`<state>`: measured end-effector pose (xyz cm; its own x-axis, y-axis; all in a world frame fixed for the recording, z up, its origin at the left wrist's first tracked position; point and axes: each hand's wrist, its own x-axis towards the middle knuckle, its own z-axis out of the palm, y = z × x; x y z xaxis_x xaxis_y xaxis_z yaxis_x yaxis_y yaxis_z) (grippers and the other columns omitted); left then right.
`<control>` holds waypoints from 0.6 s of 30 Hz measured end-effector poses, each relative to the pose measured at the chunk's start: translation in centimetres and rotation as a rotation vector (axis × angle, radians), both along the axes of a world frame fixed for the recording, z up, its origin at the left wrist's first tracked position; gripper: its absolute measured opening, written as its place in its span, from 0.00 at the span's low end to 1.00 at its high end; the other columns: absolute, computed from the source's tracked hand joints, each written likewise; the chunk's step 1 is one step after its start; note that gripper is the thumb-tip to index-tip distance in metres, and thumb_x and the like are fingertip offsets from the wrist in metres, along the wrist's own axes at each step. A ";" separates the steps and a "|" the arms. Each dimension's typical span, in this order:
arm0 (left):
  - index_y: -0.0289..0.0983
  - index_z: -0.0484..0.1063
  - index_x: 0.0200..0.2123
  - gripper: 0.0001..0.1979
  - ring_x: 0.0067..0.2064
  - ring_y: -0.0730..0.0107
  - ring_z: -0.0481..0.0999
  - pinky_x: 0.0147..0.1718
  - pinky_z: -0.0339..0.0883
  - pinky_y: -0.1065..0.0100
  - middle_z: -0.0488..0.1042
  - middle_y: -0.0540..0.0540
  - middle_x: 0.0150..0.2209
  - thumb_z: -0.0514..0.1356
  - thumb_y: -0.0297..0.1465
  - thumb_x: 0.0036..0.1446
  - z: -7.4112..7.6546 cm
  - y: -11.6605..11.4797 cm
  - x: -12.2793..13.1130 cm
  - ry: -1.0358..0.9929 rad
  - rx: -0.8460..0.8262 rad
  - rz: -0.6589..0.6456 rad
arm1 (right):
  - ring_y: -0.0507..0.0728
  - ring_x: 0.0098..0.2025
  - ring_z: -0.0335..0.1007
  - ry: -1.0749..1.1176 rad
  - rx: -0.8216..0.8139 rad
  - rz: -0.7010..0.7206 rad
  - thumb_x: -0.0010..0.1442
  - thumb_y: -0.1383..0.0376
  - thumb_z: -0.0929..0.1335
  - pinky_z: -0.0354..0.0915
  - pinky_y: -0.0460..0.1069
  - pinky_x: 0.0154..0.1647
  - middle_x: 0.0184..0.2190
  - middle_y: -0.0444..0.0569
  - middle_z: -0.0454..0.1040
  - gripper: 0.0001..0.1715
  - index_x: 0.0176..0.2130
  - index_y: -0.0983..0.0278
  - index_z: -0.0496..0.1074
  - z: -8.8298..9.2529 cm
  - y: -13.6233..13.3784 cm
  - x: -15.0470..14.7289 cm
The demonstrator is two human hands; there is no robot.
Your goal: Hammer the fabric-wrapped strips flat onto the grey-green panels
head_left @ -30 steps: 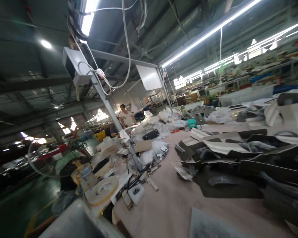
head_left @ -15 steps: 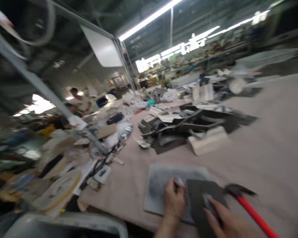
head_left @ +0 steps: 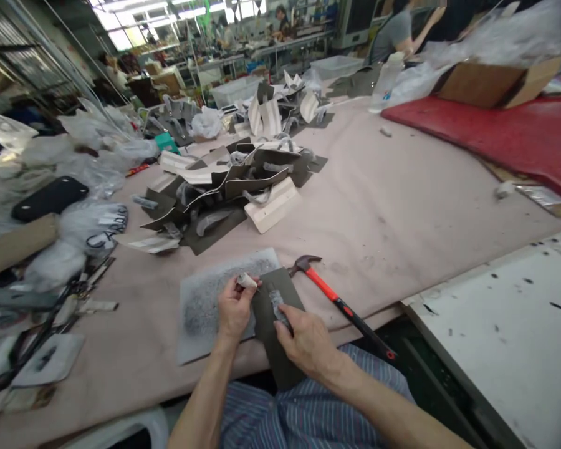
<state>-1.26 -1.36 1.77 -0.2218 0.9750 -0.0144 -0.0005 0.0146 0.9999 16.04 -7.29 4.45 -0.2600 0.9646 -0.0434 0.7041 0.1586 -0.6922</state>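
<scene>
My left hand (head_left: 234,310) is closed around a small white stubby piece (head_left: 246,280), which looks wrapped and tapers towards the panel. A dark olive-grey flat panel (head_left: 285,365) lies partly on a speckled grey board (head_left: 201,318) and hangs past the table's front edge. On the panel is a narrow strip in clear plastic wrap (head_left: 275,302). My right hand (head_left: 308,340) pinches the near end of that strip, thumb and fingers together over the panel. A claw hammer (head_left: 325,285) with a red and black handle rests just right of the panel.
Beyond the board sits a heap of similar dark panels (head_left: 238,184) with white backs and plastic-wrapped strips. Plastic bags and odds and ends crowd the left. At right are a red sheet (head_left: 490,134), a cardboard box (head_left: 477,84), a clear bottle (head_left: 387,84) and a white speckled board (head_left: 509,318).
The view has swung right and levelled, bringing in the red sheet, the bottle and the white board. Both hands stay at the panel, with the same white piece and wrapped strip.
</scene>
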 end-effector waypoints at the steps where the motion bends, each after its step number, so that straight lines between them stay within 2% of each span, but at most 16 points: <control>1: 0.35 0.71 0.44 0.20 0.40 0.62 0.82 0.45 0.75 0.63 0.80 0.43 0.40 0.68 0.40 0.52 0.0 0.4 0.6 -0.030 -0.002 -0.027 | 0.64 0.45 0.76 0.005 -0.004 -0.003 0.64 0.65 0.64 0.69 0.54 0.48 0.45 0.57 0.78 0.21 0.54 0.68 0.72 0.0 0.1 0.1; 7: 0.35 0.71 0.43 0.19 0.40 0.62 0.82 0.46 0.74 0.61 0.80 0.44 0.38 0.68 0.40 0.53 -0.9 1.5 2.3 -0.112 -0.020 -0.073 | 0.63 0.45 0.76 0.076 -0.012 -0.021 0.65 0.61 0.65 0.68 0.54 0.48 0.45 0.56 0.78 0.22 0.55 0.67 0.71 -0.5 0.2 0.2; 12: 0.36 0.70 0.43 0.19 0.40 0.62 0.82 0.46 0.74 0.61 0.80 0.44 0.38 0.68 0.40 0.53 -1.2 1.2 2.0 -0.119 -0.032 -0.081 | 0.58 0.37 0.73 0.142 0.073 -0.098 0.67 0.57 0.63 0.67 0.51 0.40 0.37 0.51 0.75 0.20 0.53 0.66 0.69 -1.1 0.8 2.7; 14: 0.36 0.71 0.42 0.17 0.40 0.62 0.82 0.46 0.74 0.61 0.80 0.44 0.38 0.67 0.39 0.54 -1.2 1.2 2.0 -0.101 -0.023 -0.089 | 0.59 0.39 0.71 0.068 0.155 -0.176 0.68 0.56 0.62 0.66 0.52 0.42 0.38 0.53 0.74 0.20 0.51 0.67 0.70 -1.6 1.3 4.8; 18: 0.36 0.72 0.42 0.15 0.41 0.63 0.81 0.47 0.74 0.62 0.80 0.44 0.38 0.66 0.38 0.55 -1.5 1.3 2.0 -0.055 0.000 -0.093 | 0.62 0.43 0.68 -0.225 0.245 -0.267 0.68 0.57 0.62 0.65 0.55 0.46 0.43 0.57 0.71 0.20 0.52 0.68 0.69 -3.4 2.1 9.4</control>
